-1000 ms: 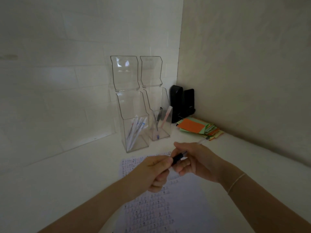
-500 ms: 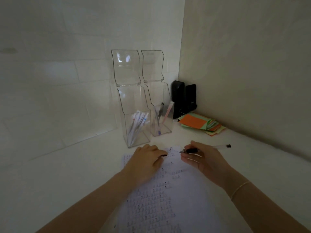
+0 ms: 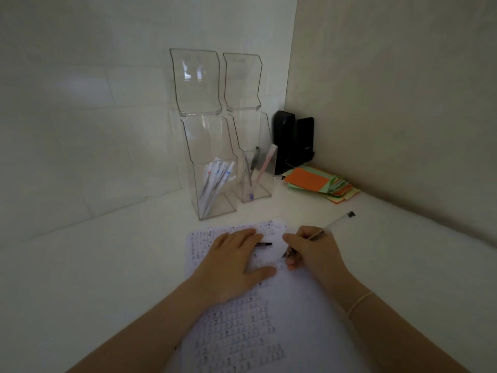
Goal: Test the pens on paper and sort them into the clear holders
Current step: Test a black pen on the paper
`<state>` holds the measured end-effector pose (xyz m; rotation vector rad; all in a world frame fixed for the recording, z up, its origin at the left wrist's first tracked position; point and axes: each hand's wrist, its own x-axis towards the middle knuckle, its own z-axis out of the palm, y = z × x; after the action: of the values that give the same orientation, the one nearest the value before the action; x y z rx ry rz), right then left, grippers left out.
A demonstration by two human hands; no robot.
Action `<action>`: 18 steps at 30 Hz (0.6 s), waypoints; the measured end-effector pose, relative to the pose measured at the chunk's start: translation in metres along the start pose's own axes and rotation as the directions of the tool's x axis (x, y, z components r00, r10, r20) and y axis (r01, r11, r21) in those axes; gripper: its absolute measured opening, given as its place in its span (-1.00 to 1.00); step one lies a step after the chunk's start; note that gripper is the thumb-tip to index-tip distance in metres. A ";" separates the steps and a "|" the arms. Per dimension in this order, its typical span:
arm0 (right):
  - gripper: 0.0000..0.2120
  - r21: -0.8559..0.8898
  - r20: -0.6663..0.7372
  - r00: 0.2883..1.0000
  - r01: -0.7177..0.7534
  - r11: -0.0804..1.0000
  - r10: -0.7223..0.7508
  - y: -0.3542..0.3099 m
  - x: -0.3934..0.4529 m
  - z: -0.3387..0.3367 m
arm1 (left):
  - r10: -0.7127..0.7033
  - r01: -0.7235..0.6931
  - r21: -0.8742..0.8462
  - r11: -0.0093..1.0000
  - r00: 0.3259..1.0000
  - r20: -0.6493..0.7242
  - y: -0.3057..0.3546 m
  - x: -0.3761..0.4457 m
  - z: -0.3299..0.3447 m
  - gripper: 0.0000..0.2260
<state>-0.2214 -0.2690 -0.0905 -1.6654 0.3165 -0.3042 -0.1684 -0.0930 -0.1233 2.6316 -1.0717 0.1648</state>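
Note:
A printed sheet of paper (image 3: 271, 335) lies on the white desk. My left hand (image 3: 231, 265) presses flat on it, and a black pen cap (image 3: 265, 244) pokes out from under its fingers. My right hand (image 3: 309, 251) grips a clear pen (image 3: 337, 223) with its tip on the paper. Behind stand two clear holders with raised lids. The left holder (image 3: 200, 146) contains several white pens (image 3: 215, 181). The right holder (image 3: 266, 185) holds a dark pen (image 3: 252, 162) and a pink one (image 3: 265, 164).
A stack of orange and green paper notes (image 3: 317, 181) lies at the back right, near the corner. Two black objects (image 3: 293, 141) stand upright against the wall behind it. Walls close the desk off at the back and right.
My hands pulled the cap off the pen, then dropped to the paper. The left hand flattened on the sheet with the cap; the right hand brought the pen tip down.

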 end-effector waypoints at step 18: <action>-0.74 -0.380 -0.165 0.967 0.120 0.917 -0.195 0.016 0.006 0.008 | -0.006 0.006 0.029 1.000 1.000 0.008 -0.001 0.002 0.001 -0.20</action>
<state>-0.2133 -0.2654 -0.1069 -2.0407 0.4083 -0.5645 -0.1665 -0.0938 -0.1240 2.6630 -1.0718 0.1705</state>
